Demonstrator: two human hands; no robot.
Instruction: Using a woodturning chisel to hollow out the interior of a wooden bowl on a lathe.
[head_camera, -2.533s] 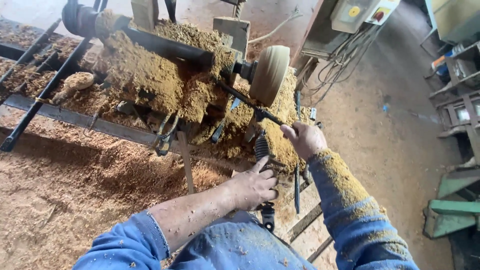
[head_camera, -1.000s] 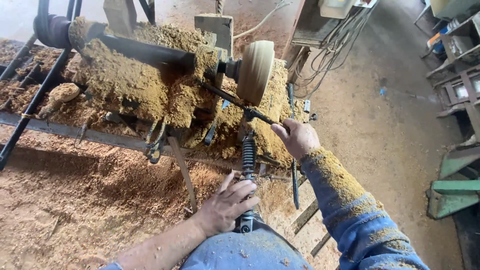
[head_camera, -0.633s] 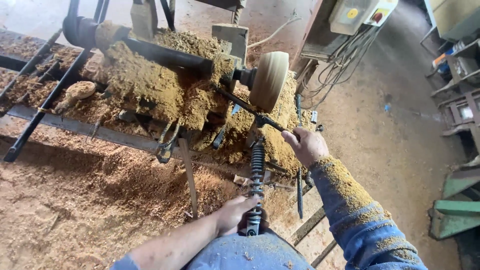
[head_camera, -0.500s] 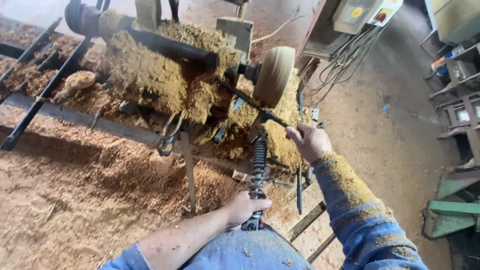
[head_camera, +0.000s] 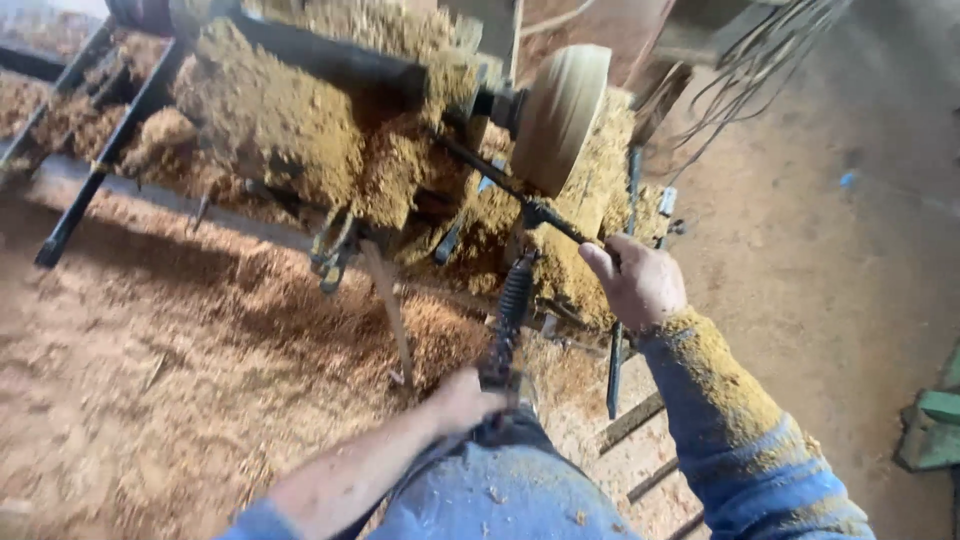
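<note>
The pale round wooden disc (head_camera: 560, 115) spins blurred on the sawdust-caked lathe (head_camera: 300, 130) at one o'clock, the right hand (head_camera: 640, 280) closed around a long dark metal turning tool (head_camera: 520, 200) meeting it, the left hand (head_camera: 465, 400) gripping the tool's ribbed black handle (head_camera: 510, 310) at six o'clock.

1. The lathe frame (head_camera: 330, 65), a dark metal bed, runs across the top and is heaped with yellow-brown sawdust (head_camera: 270, 120).
2. The dirt floor (head_camera: 800, 280) is bare and brown on the right.
3. Reddish wood shavings (head_camera: 180, 370) cover the floor on the left, below the frame.
</note>
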